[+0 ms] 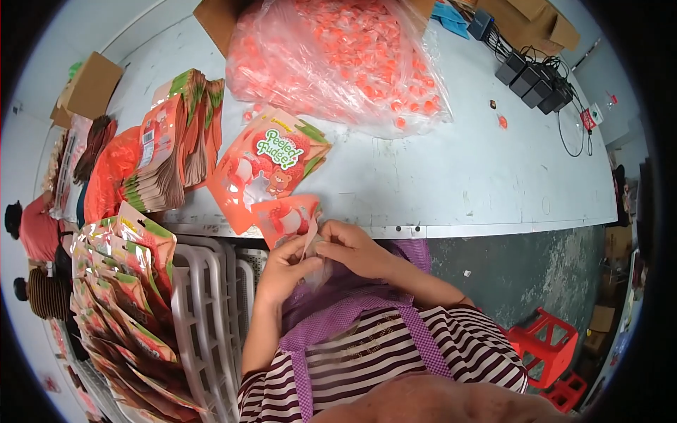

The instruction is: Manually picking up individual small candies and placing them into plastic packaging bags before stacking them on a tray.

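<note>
At the table's front edge, both my hands hold a small orange-and-pink candy pouch [282, 217] between them. My left hand [285, 273] grips its lower edge with thumb and fingers. From the other side my right hand [351, 248] pinches it, its fingers close to my left thumb. Part of the pouch is hidden behind my fingers. Just beyond, several flat printed pouches [243, 158] with a bear picture and green corners lie in a fanned pile. A big clear plastic bag [338, 70] full of individually wrapped orange-red candies lies behind them.
Stacked pouches [169, 141] stand at left beside a red plastic bag [116, 173]. A grey plastic crate [204, 303] with filled pouches [127, 296] sits below. Black power adapters [532, 84] with cables lie at back right. A red stool [546, 345] stands on the floor. Two people work at far left.
</note>
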The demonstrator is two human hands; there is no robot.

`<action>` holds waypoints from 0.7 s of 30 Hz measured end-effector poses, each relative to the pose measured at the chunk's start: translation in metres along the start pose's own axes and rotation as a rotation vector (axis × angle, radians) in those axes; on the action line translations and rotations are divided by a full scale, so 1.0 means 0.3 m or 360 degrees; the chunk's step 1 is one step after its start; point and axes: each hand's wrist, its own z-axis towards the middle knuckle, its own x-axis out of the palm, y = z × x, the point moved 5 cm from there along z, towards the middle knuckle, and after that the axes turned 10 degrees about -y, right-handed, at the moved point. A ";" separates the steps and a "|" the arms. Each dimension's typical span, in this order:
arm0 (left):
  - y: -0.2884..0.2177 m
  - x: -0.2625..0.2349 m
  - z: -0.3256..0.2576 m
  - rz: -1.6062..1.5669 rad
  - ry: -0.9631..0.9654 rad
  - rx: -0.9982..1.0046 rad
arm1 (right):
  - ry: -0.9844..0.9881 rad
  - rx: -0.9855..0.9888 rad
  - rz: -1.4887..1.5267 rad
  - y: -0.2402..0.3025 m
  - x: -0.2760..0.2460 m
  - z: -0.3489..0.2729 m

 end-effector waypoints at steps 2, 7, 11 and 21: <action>0.006 -0.011 0.004 0.0041 0.0026 -0.0003 | 0.0017 -0.0177 -0.0003 0.004 -0.005 -0.008; -0.035 -0.013 -0.015 0.0860 -0.0274 0.0214 | 0.0027 -0.0525 -0.0345 0.043 -0.017 -0.039; -0.106 0.088 -0.057 0.1336 -0.0625 0.0935 | -0.0330 -0.0521 -0.0445 0.038 0.003 -0.046; -0.170 0.066 -0.073 0.1352 -0.0760 0.1186 | -0.0139 -0.0384 -0.0656 0.054 -0.075 -0.040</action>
